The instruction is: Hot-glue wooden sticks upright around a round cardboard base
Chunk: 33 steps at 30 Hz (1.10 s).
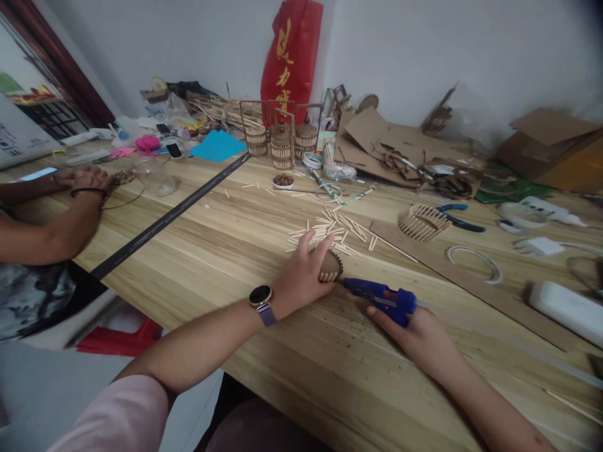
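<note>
My right hand (419,339) is wrapped round a blue hot glue gun (379,296) with a small red light lit on its side. The nozzle points left and meets the edge of a round cardboard base (331,266). Short wooden sticks stand along the near rim of that base. My left hand (306,273), a watch on its wrist, grips the base from the left with thumb in front and fingers over the top, hiding part of it. Just beyond lies a loose pile of short wooden sticks (346,226).
A partly built stick basket (424,223) and blue-handled pliers (464,220) lie to the right, beside a cardboard strip (471,282). Finished small baskets (282,147) stand at the back near a red bag (294,56). At left, another person's hands (89,179) rest by a clear jar (157,179).
</note>
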### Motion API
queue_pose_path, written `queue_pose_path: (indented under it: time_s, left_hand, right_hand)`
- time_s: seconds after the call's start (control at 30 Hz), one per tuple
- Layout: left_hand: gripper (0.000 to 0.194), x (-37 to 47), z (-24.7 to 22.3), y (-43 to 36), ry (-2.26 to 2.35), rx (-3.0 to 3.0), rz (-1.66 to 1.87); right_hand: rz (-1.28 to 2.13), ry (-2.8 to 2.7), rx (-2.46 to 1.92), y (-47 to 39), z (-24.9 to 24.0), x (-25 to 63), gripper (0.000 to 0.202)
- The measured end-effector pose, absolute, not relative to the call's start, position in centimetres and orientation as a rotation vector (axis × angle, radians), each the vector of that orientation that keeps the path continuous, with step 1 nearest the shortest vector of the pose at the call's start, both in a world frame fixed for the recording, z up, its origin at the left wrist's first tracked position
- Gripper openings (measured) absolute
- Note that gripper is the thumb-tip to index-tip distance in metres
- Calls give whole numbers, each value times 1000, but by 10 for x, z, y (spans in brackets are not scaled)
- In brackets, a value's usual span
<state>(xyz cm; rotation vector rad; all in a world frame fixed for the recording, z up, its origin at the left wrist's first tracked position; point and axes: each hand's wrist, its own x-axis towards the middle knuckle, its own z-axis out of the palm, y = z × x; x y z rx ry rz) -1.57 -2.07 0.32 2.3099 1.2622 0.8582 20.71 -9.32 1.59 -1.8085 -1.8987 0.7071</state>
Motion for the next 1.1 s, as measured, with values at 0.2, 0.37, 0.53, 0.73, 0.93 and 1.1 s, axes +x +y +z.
queue_pose_path:
  time_s: [0.2,0.37,0.53,0.73,0.93,1.1]
  left_hand:
    - [97,-15,2,-20,1266,2317,865]
    - [97,-15,1,-20,1257,2319,875]
    - [97,-16,2,-20,1260,2313,856]
    - [96,-16,3,-20,1260,2315,852]
    - [97,-16,5,-22,1279,2312,820]
    - [97,-15,3,-22,1261,2312,846]
  right_hand:
    - [727,-1876,-1820,-93,10,209,51]
    - [727,-1876,-1829,-94,11,208,49]
    - [686,-1887,-1791,-94,14,206,43]
    - [675,-1887,-1830,-95,14,206,44]
    - [640,-1775,-1843,-94,13,203,41]
    - [772,-1424,-1841,-86,22,217,38]
